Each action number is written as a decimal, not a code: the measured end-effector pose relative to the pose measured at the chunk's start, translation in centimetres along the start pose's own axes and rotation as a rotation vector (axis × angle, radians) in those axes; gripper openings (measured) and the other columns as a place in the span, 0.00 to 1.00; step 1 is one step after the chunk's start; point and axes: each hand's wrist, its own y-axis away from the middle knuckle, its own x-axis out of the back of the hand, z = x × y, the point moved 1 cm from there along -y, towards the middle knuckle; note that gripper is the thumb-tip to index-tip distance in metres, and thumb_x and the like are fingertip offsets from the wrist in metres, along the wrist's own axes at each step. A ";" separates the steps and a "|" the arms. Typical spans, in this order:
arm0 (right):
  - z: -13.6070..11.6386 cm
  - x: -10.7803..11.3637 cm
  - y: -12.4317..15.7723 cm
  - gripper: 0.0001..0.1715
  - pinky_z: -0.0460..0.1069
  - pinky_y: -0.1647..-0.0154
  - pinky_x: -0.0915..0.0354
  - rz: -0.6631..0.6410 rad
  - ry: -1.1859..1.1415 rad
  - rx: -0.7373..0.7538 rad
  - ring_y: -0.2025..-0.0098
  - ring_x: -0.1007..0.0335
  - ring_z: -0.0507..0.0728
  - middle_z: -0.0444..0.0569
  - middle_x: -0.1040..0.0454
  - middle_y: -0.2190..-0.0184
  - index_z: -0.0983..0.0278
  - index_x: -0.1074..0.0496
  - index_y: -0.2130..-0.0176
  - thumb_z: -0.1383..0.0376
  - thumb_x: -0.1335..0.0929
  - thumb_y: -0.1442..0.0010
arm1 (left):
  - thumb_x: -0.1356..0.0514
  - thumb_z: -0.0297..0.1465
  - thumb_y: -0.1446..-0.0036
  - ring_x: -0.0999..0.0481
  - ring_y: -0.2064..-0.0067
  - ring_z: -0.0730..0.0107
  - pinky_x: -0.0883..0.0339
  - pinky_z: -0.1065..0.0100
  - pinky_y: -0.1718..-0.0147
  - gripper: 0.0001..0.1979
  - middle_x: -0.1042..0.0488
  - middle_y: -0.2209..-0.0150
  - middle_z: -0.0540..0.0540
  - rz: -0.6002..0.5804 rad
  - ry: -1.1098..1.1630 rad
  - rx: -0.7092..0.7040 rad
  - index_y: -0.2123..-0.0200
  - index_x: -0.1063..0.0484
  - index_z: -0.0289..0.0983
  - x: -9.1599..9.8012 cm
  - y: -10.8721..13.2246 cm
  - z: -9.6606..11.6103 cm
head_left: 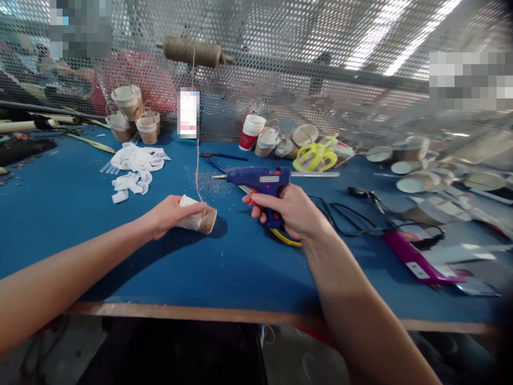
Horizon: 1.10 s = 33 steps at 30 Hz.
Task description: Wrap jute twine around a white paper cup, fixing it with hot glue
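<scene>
Step in hand: twine [197, 174] is, it appears, being wound and glued around a cup [196, 223].
Next move: the nozzle [219, 177] would need to be brought to the wrapped edge, with the strand held taut.
Cup: white, tilted on its side, with a brown twine band [209, 218] around its right end; whether the blue tabletop [248, 278] is touched cannot be told.
Left hand [170, 214]: the cup is pinched between thumb and fingers.
Right hand [294, 211]: a blue glue gun [256, 176] is gripped, fingers at the orange trigger [252, 197], nozzle apart from the cup.
Supply: the twine is led down from a spool [192, 52] near the perforated metal screen [256, 37].
</scene>
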 end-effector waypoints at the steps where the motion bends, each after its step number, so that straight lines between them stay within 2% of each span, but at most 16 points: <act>1: 0.2 -0.3 0.2 0.14 0.42 0.83 0.40 -0.005 0.024 0.005 0.82 0.36 0.48 0.45 0.30 0.82 0.70 0.28 0.71 0.60 0.30 0.54 | 0.36 0.43 0.60 0.30 0.74 0.71 0.41 0.71 0.74 0.21 0.25 0.73 0.45 0.022 -0.006 -0.017 0.69 0.26 0.31 -0.1 -0.1 -0.1; 8: -0.2 -0.7 1.8 0.15 0.43 0.85 0.43 0.045 0.277 0.024 0.84 0.39 0.47 0.42 0.33 0.87 0.68 0.29 0.73 0.57 0.31 0.53 | 0.38 0.39 0.57 0.30 0.74 0.71 0.41 0.70 0.73 0.16 0.25 0.74 0.46 0.034 0.011 -0.062 0.69 0.26 0.32 -0.4 0.3 -0.4; 14: -0.7 -1.3 3.1 0.12 0.45 0.83 0.40 0.041 0.553 0.043 0.81 0.32 0.51 0.44 0.28 0.83 0.63 0.29 0.74 0.56 0.33 0.52 | 0.40 0.36 0.55 0.32 0.74 0.72 0.43 0.71 0.73 0.12 0.26 0.75 0.47 0.001 0.031 -0.097 0.72 0.27 0.31 -0.5 0.7 -0.3; 16: -0.8 -1.4 3.2 0.13 0.45 0.83 0.39 0.040 0.590 0.036 0.80 0.32 0.52 0.44 0.27 0.82 0.62 0.28 0.73 0.55 0.34 0.51 | 0.40 0.36 0.54 0.32 0.74 0.73 0.43 0.71 0.72 0.12 0.26 0.75 0.48 -0.017 0.049 -0.114 0.73 0.27 0.31 -0.5 0.6 -0.5; 20: -1.1 -1.4 3.6 0.14 0.46 0.82 0.40 0.040 0.610 0.032 0.83 0.35 0.52 0.42 0.31 0.87 0.62 0.29 0.74 0.54 0.33 0.52 | 0.40 0.36 0.54 0.32 0.73 0.73 0.43 0.71 0.72 0.12 0.27 0.74 0.48 -0.029 0.076 -0.119 0.71 0.28 0.31 -0.5 0.4 -0.8; 24: -1.2 -1.4 3.8 0.13 0.45 0.81 0.40 0.027 0.635 0.102 0.84 0.36 0.50 0.40 0.33 0.88 0.62 0.33 0.80 0.57 0.33 0.52 | 0.41 0.35 0.54 0.32 0.73 0.72 0.43 0.71 0.72 0.12 0.26 0.73 0.47 -0.016 0.076 -0.114 0.71 0.27 0.31 -0.6 0.5 -0.7; 28: -1.2 -1.4 3.9 0.12 0.46 0.82 0.41 0.002 0.674 0.167 0.85 0.39 0.50 0.39 0.35 0.89 0.61 0.34 0.82 0.59 0.33 0.51 | 0.42 0.34 0.54 0.30 0.72 0.70 0.42 0.71 0.73 0.12 0.25 0.72 0.45 -0.007 0.043 -0.118 0.69 0.26 0.31 -0.6 0.7 -0.4; 33: -0.9 -1.4 3.8 0.18 0.47 0.82 0.42 0.008 0.757 0.249 0.85 0.41 0.50 0.39 0.38 0.91 0.59 0.38 0.86 0.59 0.34 0.50 | 0.42 0.34 0.54 0.29 0.70 0.67 0.41 0.71 0.74 0.13 0.24 0.70 0.44 0.028 0.033 -0.122 0.67 0.25 0.31 -0.5 0.6 -0.5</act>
